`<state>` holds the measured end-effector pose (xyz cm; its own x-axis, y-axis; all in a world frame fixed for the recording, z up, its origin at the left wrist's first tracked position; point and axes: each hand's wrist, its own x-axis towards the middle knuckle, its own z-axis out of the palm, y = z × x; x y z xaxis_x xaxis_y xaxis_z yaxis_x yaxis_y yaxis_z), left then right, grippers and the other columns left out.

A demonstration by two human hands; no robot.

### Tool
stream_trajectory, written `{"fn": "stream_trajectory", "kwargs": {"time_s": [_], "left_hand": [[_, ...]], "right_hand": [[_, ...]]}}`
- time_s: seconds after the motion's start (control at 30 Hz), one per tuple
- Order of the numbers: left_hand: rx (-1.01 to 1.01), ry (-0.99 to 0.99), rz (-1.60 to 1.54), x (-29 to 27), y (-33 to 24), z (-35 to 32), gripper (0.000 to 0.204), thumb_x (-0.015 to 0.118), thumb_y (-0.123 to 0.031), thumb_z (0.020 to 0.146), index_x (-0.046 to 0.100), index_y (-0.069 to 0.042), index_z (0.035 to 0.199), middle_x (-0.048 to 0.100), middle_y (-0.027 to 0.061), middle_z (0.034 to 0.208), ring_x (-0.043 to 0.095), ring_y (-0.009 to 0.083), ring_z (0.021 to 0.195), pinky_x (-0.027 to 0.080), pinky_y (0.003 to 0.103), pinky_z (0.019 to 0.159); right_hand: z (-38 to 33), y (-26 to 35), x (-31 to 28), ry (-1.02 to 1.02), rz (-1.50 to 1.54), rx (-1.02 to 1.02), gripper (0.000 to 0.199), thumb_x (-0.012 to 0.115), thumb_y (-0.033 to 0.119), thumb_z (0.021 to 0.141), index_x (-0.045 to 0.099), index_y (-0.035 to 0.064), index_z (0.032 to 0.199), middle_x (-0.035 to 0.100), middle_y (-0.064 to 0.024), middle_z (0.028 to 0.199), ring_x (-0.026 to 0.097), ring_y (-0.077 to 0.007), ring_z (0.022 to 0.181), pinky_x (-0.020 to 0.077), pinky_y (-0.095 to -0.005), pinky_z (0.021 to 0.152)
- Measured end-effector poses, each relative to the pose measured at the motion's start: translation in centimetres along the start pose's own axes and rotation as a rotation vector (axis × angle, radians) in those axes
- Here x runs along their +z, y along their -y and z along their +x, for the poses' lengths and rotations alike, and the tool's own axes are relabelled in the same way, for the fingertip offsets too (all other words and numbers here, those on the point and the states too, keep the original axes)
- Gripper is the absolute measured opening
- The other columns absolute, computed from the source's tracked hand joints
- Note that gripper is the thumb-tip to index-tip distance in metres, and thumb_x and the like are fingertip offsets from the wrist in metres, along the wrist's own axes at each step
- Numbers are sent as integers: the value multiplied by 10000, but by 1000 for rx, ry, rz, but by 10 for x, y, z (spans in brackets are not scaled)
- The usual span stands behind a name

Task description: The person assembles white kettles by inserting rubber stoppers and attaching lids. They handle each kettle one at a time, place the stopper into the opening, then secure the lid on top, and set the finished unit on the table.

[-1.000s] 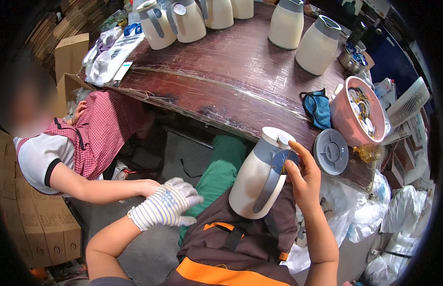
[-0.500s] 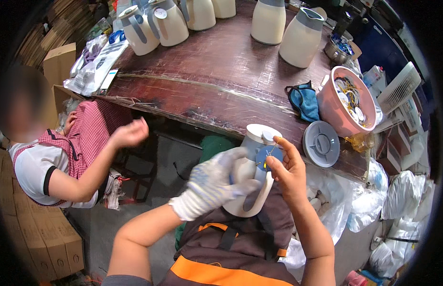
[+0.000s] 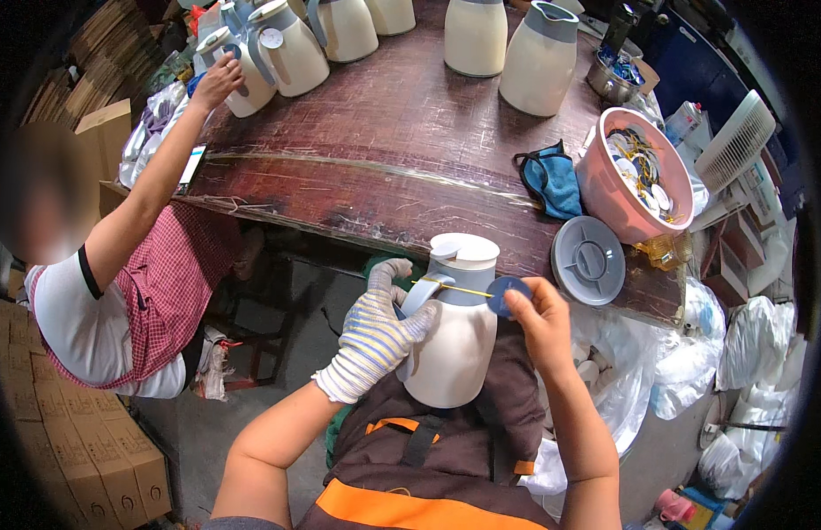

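A cream vacuum jug (image 3: 453, 353) with a grey-blue neck and a white lid stands upright at my lap, its handle to the left. My left hand (image 3: 373, 334), in a striped knit glove, is closed around the handle side. A blue round tag (image 3: 504, 298) is pinched in the thumb and fingers of my bare right hand (image 3: 543, 323), right of the jug's neck. From the tag a yellow cord (image 3: 463, 290) runs taut past the neck and over the handle top toward my gloved fingers. Whether those fingers grip its end is unclear.
More jugs (image 3: 538, 66) stand along the far side of the dark red table (image 3: 366, 132). At right are a pink tub (image 3: 600, 181) of round tags, a grey lid (image 3: 588, 261) and a blue cloth (image 3: 556, 184). A co-worker (image 3: 119, 309) sits at left, touching a jug.
The jug has turned, its handle now pointing left. My right hand has drawn the tag to the jug's right, straightening the cord. The co-worker's arm has reached up to a far-left jug.
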<state>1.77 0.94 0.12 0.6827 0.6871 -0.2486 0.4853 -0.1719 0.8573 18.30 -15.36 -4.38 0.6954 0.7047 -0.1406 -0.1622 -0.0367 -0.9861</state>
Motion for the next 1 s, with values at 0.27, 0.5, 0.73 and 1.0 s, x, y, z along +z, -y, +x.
{"fn": "stream_trajectory", "kwargs": {"time_s": [0.27,0.5,0.73,1.0], "left_hand": [[153,95,-144,-2,6,17,427,646,-127,849,573,14,1245,665,86,1018,606,113,926,501,268,832],[20,194,-104,-10,5,21,423,640,-142,851,570,31,1231,656,83,1045,601,109,932,500,264,840],[-155,410,-308,-44,-6,-10,256,671,-164,814,638,9,999,665,47,847,602,87,732,510,253,676],[-102,255,-466,-131,-76,-62,384,741,-191,807,627,21,1107,675,51,873,644,107,762,514,253,699]], "right_hand": [[6,-4,-9,-159,54,-104,236,595,97,906,596,-19,1111,628,-39,1031,575,-102,955,447,-255,883],[-26,-33,-18,-151,121,61,222,621,94,892,616,-33,1075,597,-62,1145,584,-124,980,450,-270,901],[-47,-6,-16,198,195,165,130,633,79,899,612,-10,990,591,-49,1128,550,-109,993,440,-261,895],[-45,51,20,354,-46,-30,88,617,29,873,619,-27,940,608,-100,1047,590,-137,922,479,-269,808]]}}
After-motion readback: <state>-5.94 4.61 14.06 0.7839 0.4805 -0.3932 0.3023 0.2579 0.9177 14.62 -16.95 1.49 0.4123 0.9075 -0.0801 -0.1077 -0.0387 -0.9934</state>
